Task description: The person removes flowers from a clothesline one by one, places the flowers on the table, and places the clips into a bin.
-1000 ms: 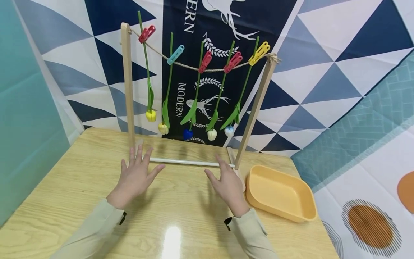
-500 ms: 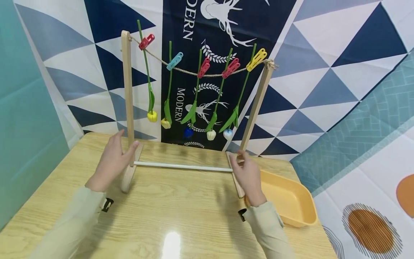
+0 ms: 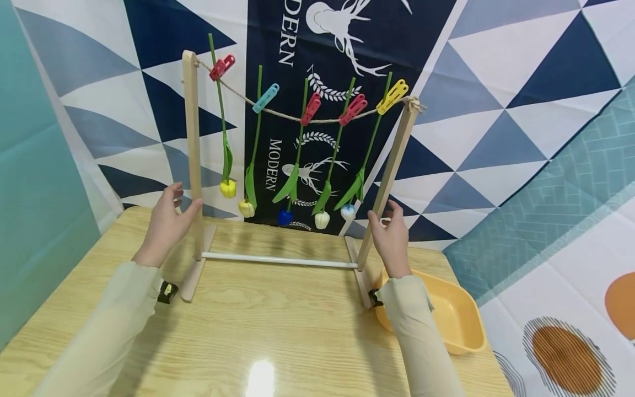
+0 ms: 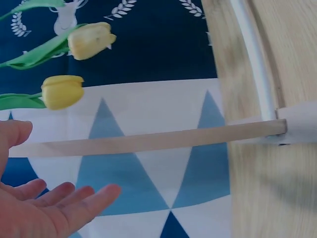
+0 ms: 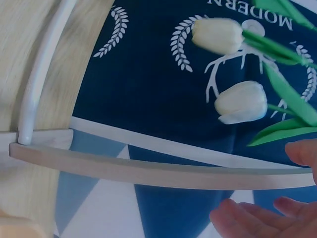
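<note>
A wooden rack stands on the table, with a left post (image 3: 192, 138), a right post (image 3: 397, 151) and a white rod (image 3: 278, 259) low between them. Several artificial tulips hang head-down from its rope (image 3: 283, 115), held by red, blue and yellow clothespins, such as the yellow clothespin (image 3: 392, 97). My left hand (image 3: 166, 226) is beside the left post, thumb apart from the fingers. At the right post, my right hand (image 3: 391, 240) has thumb and fingers on either side of the wood. Both wrist views show gaps around the posts; contact is unclear.
A yellow-orange plastic tray (image 3: 468, 331) sits on the right of the wooden table (image 3: 248, 325), partly behind my right sleeve. Close behind the rack hangs a patterned cloth (image 3: 496, 110). A teal surface (image 3: 44, 165) borders the left side.
Both hands have moved apart from in front of the rod to the two posts. The right hand has also risen along its post in the last half second. The tulips still hang.
</note>
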### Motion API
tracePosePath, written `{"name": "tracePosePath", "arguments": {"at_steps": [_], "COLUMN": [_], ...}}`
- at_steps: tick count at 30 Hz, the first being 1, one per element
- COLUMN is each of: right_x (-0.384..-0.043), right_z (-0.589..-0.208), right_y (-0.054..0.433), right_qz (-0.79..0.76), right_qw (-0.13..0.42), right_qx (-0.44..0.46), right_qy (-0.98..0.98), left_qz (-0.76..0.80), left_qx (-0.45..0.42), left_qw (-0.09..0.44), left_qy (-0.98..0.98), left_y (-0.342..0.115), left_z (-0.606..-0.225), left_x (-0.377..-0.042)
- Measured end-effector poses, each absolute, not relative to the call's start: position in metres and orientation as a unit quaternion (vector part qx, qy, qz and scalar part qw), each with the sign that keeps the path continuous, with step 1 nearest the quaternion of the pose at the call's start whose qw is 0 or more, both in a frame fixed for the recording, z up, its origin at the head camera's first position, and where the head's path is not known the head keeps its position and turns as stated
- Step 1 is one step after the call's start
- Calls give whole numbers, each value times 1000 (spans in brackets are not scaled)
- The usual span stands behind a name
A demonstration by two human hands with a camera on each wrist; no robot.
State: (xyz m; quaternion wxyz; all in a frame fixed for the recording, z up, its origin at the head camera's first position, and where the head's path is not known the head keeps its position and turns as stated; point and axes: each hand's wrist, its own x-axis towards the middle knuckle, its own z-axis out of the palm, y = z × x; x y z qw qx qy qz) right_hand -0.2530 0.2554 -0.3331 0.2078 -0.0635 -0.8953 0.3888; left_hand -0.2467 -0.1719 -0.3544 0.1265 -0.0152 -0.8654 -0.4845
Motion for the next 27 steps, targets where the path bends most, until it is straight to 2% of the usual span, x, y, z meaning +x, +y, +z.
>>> {"name": "tracePosePath", "arguments": {"at_steps": [4, 13, 21, 27], "right_x": [-264, -275, -274, -273], "right_z": [-338, -339, -334, -336], "right_y": [256, 260, 266, 267], "right_qz": [382, 307, 273, 267], "right_qw": [205, 250, 190, 189], "right_qx": [-67, -40, -32, -34], "right_qy": [-899, -917, -942, -944], "left_qz": [-478, -454, -440, -430], "left_qx": [-5, -22, 6, 0], "left_qw": [122, 149, 172, 199], "left_qy": [-870, -878, -881, -881], "left_y": [-173, -170, -166, -166], "left_z": [-361, -366, -368, -371], "left_x": [-251, -260, -264, -264]}}
